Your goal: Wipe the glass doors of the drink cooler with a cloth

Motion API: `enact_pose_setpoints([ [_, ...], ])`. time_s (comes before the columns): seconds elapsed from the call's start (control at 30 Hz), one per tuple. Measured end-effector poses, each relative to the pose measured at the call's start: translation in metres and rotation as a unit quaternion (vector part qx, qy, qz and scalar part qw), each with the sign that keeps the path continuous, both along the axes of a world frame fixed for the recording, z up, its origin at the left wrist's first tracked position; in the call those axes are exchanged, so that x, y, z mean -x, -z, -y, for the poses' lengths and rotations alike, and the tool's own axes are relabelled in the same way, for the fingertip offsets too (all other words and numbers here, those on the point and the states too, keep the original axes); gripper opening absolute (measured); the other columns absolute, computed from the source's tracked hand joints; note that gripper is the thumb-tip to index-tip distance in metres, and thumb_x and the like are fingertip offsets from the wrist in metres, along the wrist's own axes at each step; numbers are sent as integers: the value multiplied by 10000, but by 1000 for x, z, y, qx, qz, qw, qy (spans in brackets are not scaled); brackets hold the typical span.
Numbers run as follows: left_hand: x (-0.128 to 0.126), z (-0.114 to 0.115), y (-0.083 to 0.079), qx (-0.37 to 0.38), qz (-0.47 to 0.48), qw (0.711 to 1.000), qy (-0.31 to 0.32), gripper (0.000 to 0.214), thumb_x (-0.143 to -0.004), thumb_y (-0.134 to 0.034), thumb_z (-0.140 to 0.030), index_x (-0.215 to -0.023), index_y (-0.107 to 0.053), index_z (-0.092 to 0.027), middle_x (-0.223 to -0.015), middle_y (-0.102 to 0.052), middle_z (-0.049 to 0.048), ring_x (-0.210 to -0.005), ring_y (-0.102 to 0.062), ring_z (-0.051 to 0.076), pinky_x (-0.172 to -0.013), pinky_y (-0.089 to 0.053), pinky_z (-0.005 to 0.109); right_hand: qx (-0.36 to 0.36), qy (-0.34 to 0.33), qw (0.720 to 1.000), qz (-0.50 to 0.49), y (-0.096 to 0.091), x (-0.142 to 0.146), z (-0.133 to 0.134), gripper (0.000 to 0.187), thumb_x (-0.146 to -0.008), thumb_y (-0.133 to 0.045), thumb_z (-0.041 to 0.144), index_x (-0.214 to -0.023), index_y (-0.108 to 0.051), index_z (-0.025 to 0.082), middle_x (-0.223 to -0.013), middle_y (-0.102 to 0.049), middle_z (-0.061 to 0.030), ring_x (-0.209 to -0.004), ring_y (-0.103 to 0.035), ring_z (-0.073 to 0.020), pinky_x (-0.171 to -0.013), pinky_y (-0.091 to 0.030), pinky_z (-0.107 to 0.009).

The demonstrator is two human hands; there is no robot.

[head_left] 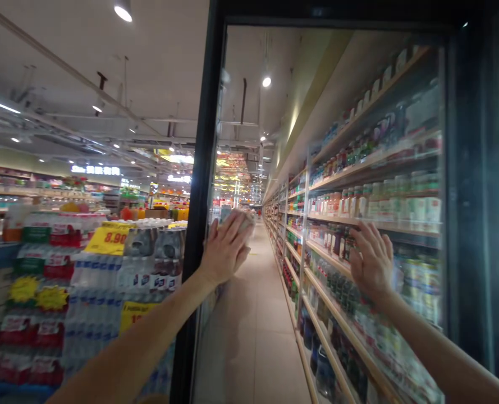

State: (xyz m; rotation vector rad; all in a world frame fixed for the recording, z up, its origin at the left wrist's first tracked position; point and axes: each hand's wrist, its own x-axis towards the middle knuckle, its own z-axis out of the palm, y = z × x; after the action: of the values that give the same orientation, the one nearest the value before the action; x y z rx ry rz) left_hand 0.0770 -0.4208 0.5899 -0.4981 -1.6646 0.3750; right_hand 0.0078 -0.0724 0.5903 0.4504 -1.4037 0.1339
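A tall glass door (257, 348) with a black frame (199, 168) stands in front of me. My left hand (226, 249) lies flat against the glass near the frame's left edge, fingers stretched out. A pale, blurred patch (247, 220) shows under its fingertips; I cannot make out what it is. My right hand (372, 262) is pressed on the glass further right, fingers spread and empty. Through the glass I see shelves of bottles and jars (358, 202) running along an aisle.
Stacked packs of bottled water (106, 292) with yellow price signs (111, 238) stand to the left of the door. A tiled aisle floor (253, 269) runs away behind the glass. A dark frame post (468, 196) bounds the door on the right.
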Motion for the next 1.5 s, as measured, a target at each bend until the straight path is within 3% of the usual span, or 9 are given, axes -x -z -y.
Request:
enact_pose_setpoints([
  [0.2,-3,-1,-6,302,49,950,59,469,-903,-371,-425,-1354,-416,-306,-1490,-347,-36,-1432,-140,161,-1178,-19,407,2,1,1000,-5,-1,-1,1,374,-889,-418,242,-1246,-514,187,-1351,-520,-142,-1317,-413,-262,-1081,-292,-468],
  [0.37,-2,-4,-33,-55,-36,998,-14,473,-912,-393,-360,-1364,-409,-220,-1496,-334,81,-1433,-137,222,-1156,-96,458,4,-2,1000,-9,0,0,0,393,-882,-428,234,-1266,-503,197,-1360,-514,-133,-1323,-406,-257,-1087,-286,-465],
  [0.57,6,-32,-27,269,23,960,68,479,-899,-398,-416,-1356,-416,-274,-1482,-368,-1,-1418,-198,183,-1174,-56,410,3,4,1000,6,1,0,-1,413,-880,-428,223,-1288,-490,212,-1387,-490,-121,-1336,-386,-246,-1094,-275,-459],
  [0.77,7,-32,-59,-49,-37,998,18,474,-914,-388,-343,-1371,-395,-220,-1495,-335,85,-1421,-189,235,-1146,-120,477,6,6,1000,0,-1,-1,0,381,-885,-427,221,-1256,-507,191,-1366,-509,-135,-1337,-386,-235,-1094,-272,-442],
  [0.97,11,-66,-35,290,35,951,100,450,-919,-355,-389,-1354,-412,-290,-1486,-360,-31,-1418,-192,159,-1173,-65,402,13,3,1000,6,-1,-3,0,389,-883,-421,214,-1264,-501,212,-1370,-510,-112,-1340,-382,-219,-1095,-267,-430],
  [1.17,14,-93,-70,-62,-14,997,39,461,-914,-371,-348,-1350,-428,-211,-1497,-333,81,-1413,-213,254,-1131,-183,496,13,-15,1000,4,-1,-1,-1,422,-879,-431,213,-1298,-479,225,-1383,-497,-111,-1343,-378,-225,-1100,-259,-437],
  [1.3,18,-115,-55,183,43,979,79,478,-893,-413,-346,-1364,-409,-263,-1494,-347,13,-1413,-216,201,-1163,-137,442,11,-20,1000,7,0,0,-2,453,-879,-422,210,-1330,-452,246,-1402,-478,-99,-1348,-370,-228,-1103,-254,-446],
  [1.37,20,-111,-61,189,40,978,80,478,-904,-391,-345,-1378,-382,-280,-1492,-351,-5,-1407,-232,183,-1165,-131,441,10,-20,1000,9,0,-1,-2,453,-883,-416,209,-1332,-451,249,-1399,-482,-97,-1344,-377,-228,-1100,-261,-446],
  [1.5,19,-86,-96,-124,-40,991,40,468,-915,-360,-339,-1369,-398,-230,-1499,-333,67,-1405,-240,246,-1122,-204,517,13,-16,1000,7,0,-2,-1,440,-885,-410,211,-1321,-461,241,-1397,-483,-104,-1343,-379,-231,-1097,-270,-451],
])
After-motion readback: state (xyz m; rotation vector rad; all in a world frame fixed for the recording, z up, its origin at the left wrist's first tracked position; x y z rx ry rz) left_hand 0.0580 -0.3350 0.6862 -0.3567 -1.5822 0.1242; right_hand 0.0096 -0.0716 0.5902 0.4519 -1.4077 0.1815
